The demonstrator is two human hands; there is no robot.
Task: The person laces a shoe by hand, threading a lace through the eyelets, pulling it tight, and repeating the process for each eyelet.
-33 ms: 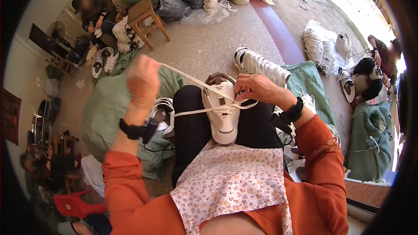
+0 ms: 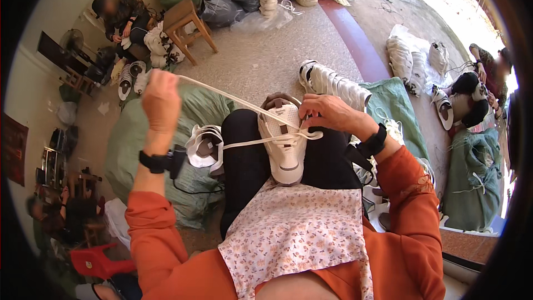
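Observation:
A white shoe [image 2: 286, 158] with brown trim lies between my thighs, its toe toward me. My left hand [image 2: 161, 103] is closed on a cream shoelace [image 2: 233, 98], stretched taut from the shoe out to the upper left. At the shoe's right edge, the fingers of my right hand [image 2: 328, 112] are pinched together by the lacing, where a small lace loop shows; the fingertips are partly hidden. Another stretch of lace crosses my left thigh. Beside that thigh, another white shoe [image 2: 204, 147] rests on a green sack [image 2: 130, 139].
Ahead lies a row of nested white shoes [image 2: 336, 84], with a green cloth sack [image 2: 397, 114] to its right. A wooden stool [image 2: 183, 22] and dark bags [image 2: 221, 6] stand farther off. Co-workers sit at far left and right. A red plastic stool [image 2: 100, 261] is at lower left.
My left hand has moved left and slightly down, drawing the shoelace farther out. The lace loop at the shoe's right has grown smaller. My right hand stays in place.

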